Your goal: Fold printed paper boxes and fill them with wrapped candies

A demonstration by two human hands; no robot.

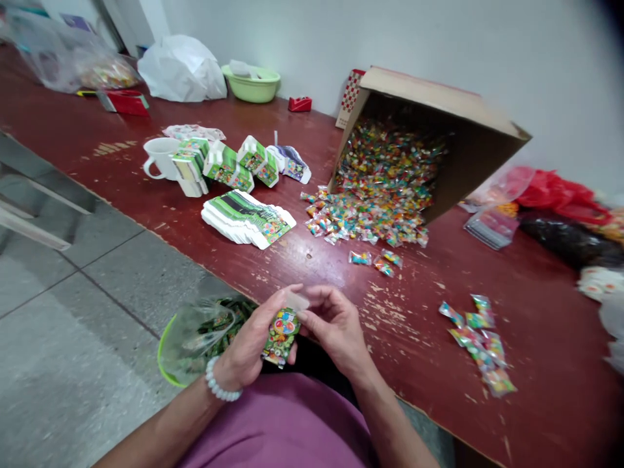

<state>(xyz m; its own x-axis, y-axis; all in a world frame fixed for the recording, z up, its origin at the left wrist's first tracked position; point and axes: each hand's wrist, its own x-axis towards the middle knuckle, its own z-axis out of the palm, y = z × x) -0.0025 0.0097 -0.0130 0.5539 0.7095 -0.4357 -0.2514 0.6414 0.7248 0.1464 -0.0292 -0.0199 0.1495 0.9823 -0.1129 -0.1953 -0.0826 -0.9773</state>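
My left hand [253, 341] is closed around a small green printed candy box [283, 331], held upright just off the table's near edge. At the box's pale top flap, my right hand [338, 328] pinches with thumb and fingers. Beyond my hands lies a fanned stack of flat green cartons [246, 218]. Behind that stack sit bundles of green cartons [229, 166] beside a white mug [160, 158]. A cardboard box [439, 97] lies on its side, spilling wrapped candies [385, 188] onto the table. Three loose candy packets [383, 260] lie in front of it.
Several candy packets [480, 341] lie on the red table [390, 338] at right. A lime tub [168, 354] with a plastic bag stands below the edge at left. Along the wall are a green basin [253, 86], a white bag [182, 68] and red plastic bags [560, 198].
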